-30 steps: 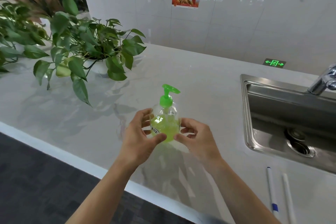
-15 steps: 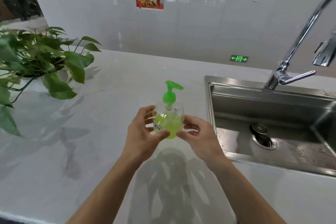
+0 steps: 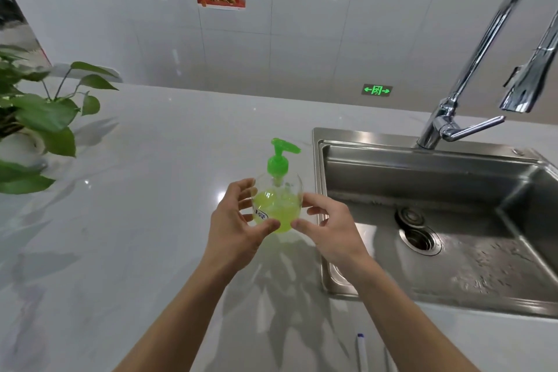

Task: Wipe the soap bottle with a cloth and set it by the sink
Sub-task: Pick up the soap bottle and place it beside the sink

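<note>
A clear soap bottle (image 3: 277,205) with green liquid and a green pump top stays upright between both hands, just left of the steel sink (image 3: 320,166). My left hand (image 3: 234,225) wraps its left side, thumb under the front. My right hand (image 3: 329,229) grips its right side with thumb and fingers. Whether the bottle's base touches the white counter (image 3: 145,190) I cannot tell. No cloth shows anywhere in view.
A chrome tap (image 3: 471,90) arches over the sink's far edge, and the drain (image 3: 421,240) sits in the wet basin. A leafy potted plant (image 3: 33,127) stands at far left. Two pens (image 3: 362,352) lie near the counter's front edge.
The bottle, held in both hands, has travelled right along the counter toward the sink's left rim. The view swung right, so the plant slid out left and the tap came in.
</note>
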